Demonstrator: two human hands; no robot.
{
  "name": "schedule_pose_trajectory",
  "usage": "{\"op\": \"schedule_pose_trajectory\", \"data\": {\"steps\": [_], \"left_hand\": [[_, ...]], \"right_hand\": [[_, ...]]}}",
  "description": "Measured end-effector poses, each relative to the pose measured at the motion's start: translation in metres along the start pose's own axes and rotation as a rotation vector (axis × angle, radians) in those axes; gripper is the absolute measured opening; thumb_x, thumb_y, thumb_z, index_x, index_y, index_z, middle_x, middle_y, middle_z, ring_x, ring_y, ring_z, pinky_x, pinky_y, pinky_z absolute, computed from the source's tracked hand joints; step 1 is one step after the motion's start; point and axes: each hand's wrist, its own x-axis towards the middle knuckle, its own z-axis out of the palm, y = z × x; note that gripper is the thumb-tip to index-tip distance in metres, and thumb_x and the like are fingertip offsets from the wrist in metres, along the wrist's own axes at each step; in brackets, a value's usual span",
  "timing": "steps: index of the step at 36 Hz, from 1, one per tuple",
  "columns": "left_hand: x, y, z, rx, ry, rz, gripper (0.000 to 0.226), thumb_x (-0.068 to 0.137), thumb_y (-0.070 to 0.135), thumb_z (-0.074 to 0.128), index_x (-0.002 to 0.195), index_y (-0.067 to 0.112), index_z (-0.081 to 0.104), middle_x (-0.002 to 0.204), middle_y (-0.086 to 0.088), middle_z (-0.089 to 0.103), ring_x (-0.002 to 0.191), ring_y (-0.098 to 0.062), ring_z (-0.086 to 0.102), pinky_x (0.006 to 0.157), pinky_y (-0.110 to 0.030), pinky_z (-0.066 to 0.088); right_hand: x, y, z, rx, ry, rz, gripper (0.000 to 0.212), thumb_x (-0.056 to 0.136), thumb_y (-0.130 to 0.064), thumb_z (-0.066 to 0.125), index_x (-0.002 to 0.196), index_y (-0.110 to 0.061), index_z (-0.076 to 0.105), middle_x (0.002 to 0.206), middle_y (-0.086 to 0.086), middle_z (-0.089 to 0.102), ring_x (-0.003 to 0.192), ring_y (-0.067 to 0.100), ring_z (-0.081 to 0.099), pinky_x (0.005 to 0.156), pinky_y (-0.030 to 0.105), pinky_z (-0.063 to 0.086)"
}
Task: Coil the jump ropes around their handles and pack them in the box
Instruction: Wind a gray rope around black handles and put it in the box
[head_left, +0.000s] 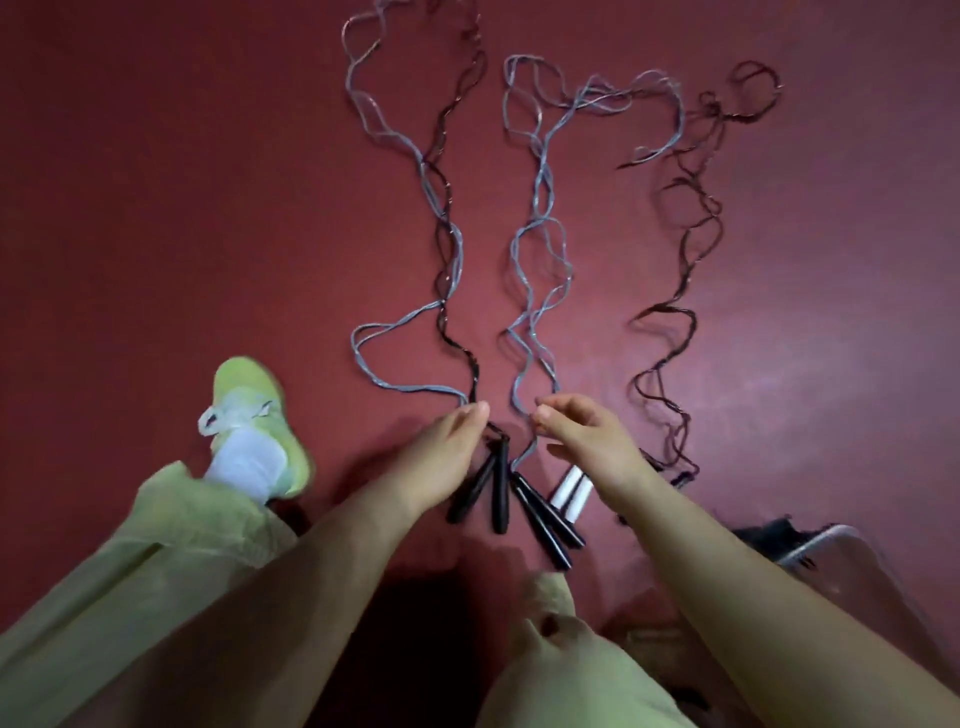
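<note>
Several thin jump ropes lie stretched in wavy lines over the dark red floor, running from the lower centre of the frame to the top. The pale blue-grey plastic cords wind up the middle, and dark brown-black cords trail up the right side. At lower centre sit the handles: two pairs of slim black handles fanned apart, and just right of them a pair of short white handles.

The left hand reaches in from the lower left, its fingertips drawn together at the cords just above the black handles; whether it pinches one I cannot tell. The right hand holds its fingers curled, thumb and forefinger closed narrowly on a pale cord.

At lower right a clear plastic box shows only its corner. A lime-green shoe rests at left.
</note>
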Motion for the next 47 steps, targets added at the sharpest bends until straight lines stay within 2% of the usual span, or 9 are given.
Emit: {"op": "schedule_pose_trajectory", "data": {"steps": [7, 12, 17, 20, 28, 34, 36, 42, 47], "left_hand": [[0.043, -0.118, 0.002, -0.128, 0.042, -0.312, 0.103, 0.063, 0.097, 0.015, 0.135, 0.033, 0.051, 0.141, 0.002, 0.053, 0.133, -0.019, 0.044, 0.115, -0.043, 0.026], [0.053, -0.159, 0.006, -0.370, 0.061, -0.372, 0.059, 0.098, 0.054, 0.029, 0.133, 0.014, 0.055, 0.131, -0.011, 0.060, 0.129, -0.024, 0.049, 0.113, -0.040, 0.030], [0.056, -0.188, 0.012, -0.489, 0.098, -0.399, 0.072, 0.089, 0.069, 0.030, 0.131, 0.017, 0.055, 0.110, -0.002, 0.066, 0.120, -0.024, 0.055, 0.112, -0.042, 0.032], [0.061, -0.199, 0.014, -0.533, 0.096, -0.395, 0.065, 0.090, 0.062, 0.027, 0.127, 0.019, 0.058, 0.104, 0.002, 0.066, 0.115, -0.021, 0.056, 0.108, -0.038, 0.035], [0.066, -0.195, -0.004, -0.678, 0.139, -0.387, 0.049, 0.101, 0.047, 0.024, 0.124, 0.020, 0.058, 0.111, -0.002, 0.064, 0.107, -0.016, 0.055, 0.091, -0.029, 0.032], [0.066, -0.176, -0.021, -0.734, 0.185, -0.293, 0.082, 0.081, 0.077, 0.038, 0.134, 0.016, 0.052, 0.145, -0.007, 0.047, 0.134, -0.015, 0.041, 0.112, -0.028, 0.025], [0.048, -0.154, -0.032, -0.730, 0.256, -0.200, 0.059, 0.093, 0.058, 0.038, 0.128, 0.015, 0.058, 0.141, -0.005, 0.051, 0.130, -0.012, 0.045, 0.109, -0.023, 0.028], [-0.022, -0.088, -0.079, -0.603, 0.338, 0.030, 0.043, 0.103, 0.040, 0.030, 0.133, 0.023, 0.056, 0.138, 0.002, 0.051, 0.125, -0.003, 0.039, 0.094, -0.010, 0.021], [-0.093, -0.037, -0.114, -0.667, 0.275, 0.194, 0.040, 0.098, 0.045, 0.039, 0.109, 0.018, 0.067, 0.105, 0.010, 0.071, 0.104, 0.004, 0.060, 0.095, -0.013, 0.039]], "right_hand": [[0.079, 0.049, 0.058, -0.149, -0.024, 0.092, 0.008, 0.093, -0.006, 0.060, 0.098, -0.002, 0.062, 0.068, -0.005, 0.063, 0.050, -0.006, 0.057, 0.052, 0.009, 0.045], [0.130, 0.079, 0.086, -0.230, 0.067, 0.130, 0.016, 0.087, -0.027, 0.070, 0.088, -0.011, 0.069, 0.072, 0.004, 0.068, 0.063, 0.017, 0.063, 0.068, 0.035, 0.057], [0.166, 0.077, 0.112, -0.423, 0.110, -0.006, 0.040, 0.086, -0.021, 0.072, 0.121, -0.005, 0.062, 0.108, 0.000, 0.065, 0.100, 0.013, 0.061, 0.087, 0.018, 0.043], [0.195, 0.079, 0.120, -0.714, 0.165, -0.067, 0.046, 0.079, -0.037, 0.076, 0.117, -0.012, 0.066, 0.113, 0.011, 0.064, 0.109, 0.027, 0.059, 0.097, 0.034, 0.045], [0.194, 0.070, 0.132, -1.319, 0.063, -0.119, 0.036, 0.088, -0.050, 0.059, 0.100, -0.017, 0.068, 0.112, 0.009, 0.060, 0.109, 0.035, 0.046, 0.082, 0.038, 0.038], [0.114, 0.021, 0.149, -0.760, -0.245, -0.140, 0.026, 0.098, -0.028, 0.053, 0.078, -0.013, 0.049, 0.063, -0.005, 0.056, 0.059, 0.011, 0.056, 0.058, 0.027, 0.040], [0.083, -0.002, 0.155, -0.517, -0.277, -0.088, 0.025, 0.100, -0.018, 0.049, 0.076, -0.011, 0.046, 0.054, -0.009, 0.060, 0.045, 0.001, 0.056, 0.053, 0.021, 0.046], [0.019, -0.086, 0.163, -0.284, -0.251, -0.130, 0.026, 0.102, -0.031, 0.043, 0.081, -0.016, 0.045, 0.075, 0.001, 0.069, 0.076, 0.024, 0.061, 0.074, 0.040, 0.049], [-0.054, -0.163, 0.165, -0.156, -0.304, -0.210, 0.028, 0.103, -0.031, 0.039, 0.083, -0.013, 0.046, 0.071, 0.003, 0.065, 0.062, 0.017, 0.062, 0.067, 0.035, 0.052]]}}
